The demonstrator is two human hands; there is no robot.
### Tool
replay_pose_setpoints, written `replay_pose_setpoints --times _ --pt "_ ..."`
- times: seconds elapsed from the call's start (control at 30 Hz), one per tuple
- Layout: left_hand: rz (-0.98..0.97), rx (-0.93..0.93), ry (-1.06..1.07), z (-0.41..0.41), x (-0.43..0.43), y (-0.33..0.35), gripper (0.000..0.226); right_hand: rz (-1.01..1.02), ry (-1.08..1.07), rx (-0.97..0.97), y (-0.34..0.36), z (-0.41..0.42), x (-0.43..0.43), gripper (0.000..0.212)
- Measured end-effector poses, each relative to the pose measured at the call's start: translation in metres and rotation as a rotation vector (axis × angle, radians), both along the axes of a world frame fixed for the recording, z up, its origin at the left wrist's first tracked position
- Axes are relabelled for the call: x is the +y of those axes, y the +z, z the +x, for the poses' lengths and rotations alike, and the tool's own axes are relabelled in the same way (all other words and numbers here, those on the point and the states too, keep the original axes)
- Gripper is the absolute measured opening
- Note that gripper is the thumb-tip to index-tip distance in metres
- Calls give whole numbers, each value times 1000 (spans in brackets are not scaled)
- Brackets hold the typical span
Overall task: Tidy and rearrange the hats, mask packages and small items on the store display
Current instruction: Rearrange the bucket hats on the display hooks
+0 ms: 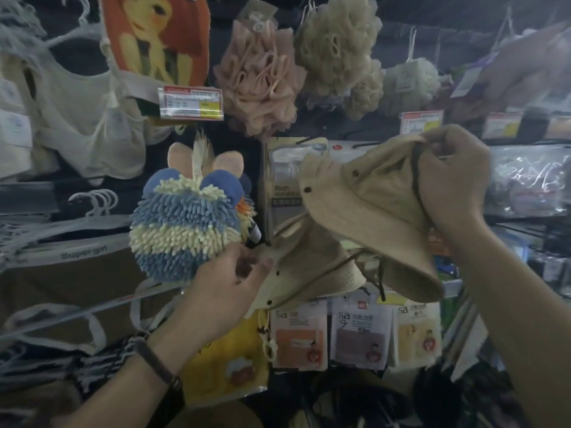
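My right hand [454, 177] pinches the crown edge and dark cord of a beige bucket hat [364, 199], which is lifted in front of the display. Below it hangs a second beige bucket hat [312, 267] with a dark chin cord. My left hand [228, 285] holds that hat's brim at its left side, fingers curled on the fabric. Three packages [355, 335] with orange, brown and yellow pictures hang in a row just beneath the hats.
A blue-and-cream chenille ball [185, 227] hangs left of the hats. A bath accessory pack [287, 193] is behind them. Pink [262, 78] and beige [336, 41] bath poufs hang above. White hangers and garments [68, 112] fill the left; a yellow packet [228, 366] hangs low.
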State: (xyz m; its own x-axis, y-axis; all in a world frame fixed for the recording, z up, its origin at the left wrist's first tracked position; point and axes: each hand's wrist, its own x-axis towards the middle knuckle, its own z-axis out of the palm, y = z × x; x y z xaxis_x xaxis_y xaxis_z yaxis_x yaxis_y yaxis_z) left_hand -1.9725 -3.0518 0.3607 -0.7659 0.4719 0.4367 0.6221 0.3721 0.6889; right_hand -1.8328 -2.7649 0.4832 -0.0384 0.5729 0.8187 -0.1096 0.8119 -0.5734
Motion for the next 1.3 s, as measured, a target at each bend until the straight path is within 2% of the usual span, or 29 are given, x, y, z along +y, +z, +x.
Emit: replay_pose_setpoints --times 0.17,0.23,0.37,0.53,0.63,0.7,0.83,0.97,1.2,1.3 --pt "-57 34 -47 0 4 -3 29 -146 -57 234 17 16 20 22" --pt "-126 75 -65 2 8 -5 36 -166 -57 193 27 14 22 23" --pt "-207 241 -16 6 15 -8 74 -145 15 46 34 4 24 15" --pt "-408 517 231 7 20 -7 52 -190 120 85 35 10 27 11" --pt "-434 610 250 10 24 -5 39 -204 142 103 31 12 28 6" --pt "-394 631 239 12 24 -5 32 -195 110 67 23 11 27 8" --pt "-194 728 195 15 30 -2 21 -267 71 -9 0 4 25 9" --pt "-26 711 124 18 35 10 10 -306 60 -93 -22 -7 27 8" --pt "147 699 110 31 22 51 5 -373 5 -15 -16 -17 40 10" --pt "176 645 137 30 13 66 6 -389 6 -58 -10 -21 42 5"
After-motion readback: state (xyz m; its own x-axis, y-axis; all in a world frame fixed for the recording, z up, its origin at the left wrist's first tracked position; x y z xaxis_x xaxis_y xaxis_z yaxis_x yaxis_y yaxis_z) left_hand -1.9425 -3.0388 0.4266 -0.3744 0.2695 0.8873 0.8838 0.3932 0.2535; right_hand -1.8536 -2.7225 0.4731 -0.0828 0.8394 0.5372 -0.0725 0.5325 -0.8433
